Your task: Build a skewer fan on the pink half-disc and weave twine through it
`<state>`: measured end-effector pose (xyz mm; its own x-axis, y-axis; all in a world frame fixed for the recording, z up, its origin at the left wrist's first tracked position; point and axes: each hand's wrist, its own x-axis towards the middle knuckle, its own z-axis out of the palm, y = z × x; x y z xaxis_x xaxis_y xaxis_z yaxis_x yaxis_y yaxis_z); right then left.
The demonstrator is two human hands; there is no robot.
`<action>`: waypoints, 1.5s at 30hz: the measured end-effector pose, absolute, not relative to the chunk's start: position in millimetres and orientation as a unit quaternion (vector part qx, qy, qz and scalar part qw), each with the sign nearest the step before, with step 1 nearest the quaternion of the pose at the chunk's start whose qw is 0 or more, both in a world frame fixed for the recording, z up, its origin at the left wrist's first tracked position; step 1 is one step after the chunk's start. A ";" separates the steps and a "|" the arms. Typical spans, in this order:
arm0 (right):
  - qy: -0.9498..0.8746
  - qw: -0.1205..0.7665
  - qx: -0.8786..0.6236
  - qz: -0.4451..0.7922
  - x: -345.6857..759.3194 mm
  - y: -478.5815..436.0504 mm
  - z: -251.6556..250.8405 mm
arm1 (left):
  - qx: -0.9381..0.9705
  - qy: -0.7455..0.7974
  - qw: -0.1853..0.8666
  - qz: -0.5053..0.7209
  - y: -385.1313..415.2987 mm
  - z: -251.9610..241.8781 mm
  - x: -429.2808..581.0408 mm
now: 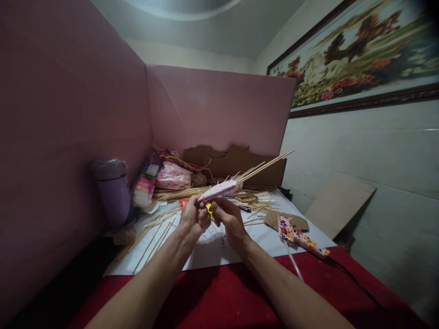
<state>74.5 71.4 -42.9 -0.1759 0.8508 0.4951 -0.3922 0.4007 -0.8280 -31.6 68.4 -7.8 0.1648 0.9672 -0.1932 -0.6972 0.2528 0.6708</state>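
Closed around the lower end of a cloth-wrapped bundle of thin wooden sticks (219, 190) is my left hand (195, 218). The wrapping is pale with pink marks, and bare stick ends (265, 168) jut out to the upper right. My right hand (229, 220) is just below the bundle, close to the left hand, with thumb and fingers curled together. Whatever its fingers may hold is too small or hidden to make out. A yellow object (209, 210) shows between the two hands, partly covered.
Loose sticks (154, 242) lie on the white sheet (206, 251). A flower-patterned glue gun (302, 240) rests at the right by a cardboard piece (274, 220). A purple tumbler (115, 194), pink-patterned fabric (173, 176) and a twine ball (199, 179) stand at the back left. Pink panels (219, 109) rise behind.
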 end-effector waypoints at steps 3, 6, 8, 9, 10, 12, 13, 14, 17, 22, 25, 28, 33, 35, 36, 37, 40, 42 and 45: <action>-0.563 0.629 -0.217 0.490 73.9 72.9 -43.1 | 0.217 0.313 0.728 0.570 69.5 -8.4 -31.6; -0.540 0.660 -0.243 0.462 73.4 75.2 -42.4 | 0.215 0.319 0.727 0.569 69.7 -8.9 -31.4; -0.529 0.678 -0.253 0.444 73.8 76.7 -41.8 | 0.214 0.321 0.727 0.568 69.4 -8.8 -31.2; -0.526 0.686 -0.256 0.433 74.3 77.3 -41.5 | 0.213 0.322 0.727 0.568 69.1 -8.6 -31.2; -0.526 0.693 -0.258 0.420 75.0 77.9 -41.4 | 0.213 0.322 0.727 0.568 68.9 -8.3 -31.1; -0.529 0.706 -0.264 0.389 76.8 78.7 -41.5 | 0.214 0.323 0.725 0.569 68.3 -7.8 -31.1; -0.530 0.712 -0.270 0.374 77.7 78.9 -41.6 | 0.214 0.323 0.724 0.570 68.1 -7.6 -31.0; -0.528 0.717 -0.275 0.363 78.6 79.1 -41.7 | 0.215 0.324 0.723 0.571 67.9 -7.5 -31.0; -0.521 0.727 -0.279 0.349 80.4 78.8 -41.2 | 0.219 0.325 0.718 0.575 67.3 -7.6 -30.6; -0.517 0.745 -0.255 0.335 82.1 76.3 -39.0 | 0.231 0.331 0.703 0.586 67.3 -9.3 -28.7; -0.507 0.756 -0.284 0.301 84.6 76.1 -39.0 | 0.238 0.339 0.699 0.583 68.4 -12.2 -26.5; -0.484 0.761 -0.338 0.268 87.2 76.2 -38.7 | 0.247 0.347 0.700 0.574 69.5 -16.5 -24.1; -0.470 0.757 -0.399 0.218 87.7 73.5 -35.2 | 0.264 0.344 0.698 0.570 69.3 -21.8 -21.5; -0.468 0.756 -0.409 0.207 87.2 72.8 -34.5 | 0.271 0.343 0.697 0.569 69.3 -22.8 -21.2; -0.466 0.757 -0.411 0.202 87.2 72.8 -34.5 | 0.274 0.342 0.695 0.570 69.4 -23.1 -21.1; -0.464 0.759 -0.412 0.199 87.3 73.0 -34.7 | 0.277 0.341 0.693 0.572 69.7 -23.4 -21.1; -0.460 0.762 -0.412 0.194 88.3 73.5 -35.6 | 0.288 0.337 0.680 0.584 70.4 -24.2 -20.4; -0.459 0.764 -0.410 0.193 89.3 73.3 -35.6 | 0.295 0.332 0.666 0.599 70.3 -24.7 -19.4; -0.450 0.770 -0.407 0.198 90.2 72.4 -34.6 | 0.306 0.323 0.643 0.623 69.3 -25.0 -17.7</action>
<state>90.2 72.4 -34.6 0.5170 0.6713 0.5312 0.0602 0.5905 -0.8048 -17.7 69.3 -25.0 0.0152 0.9993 -0.0336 -0.6043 0.0360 0.7960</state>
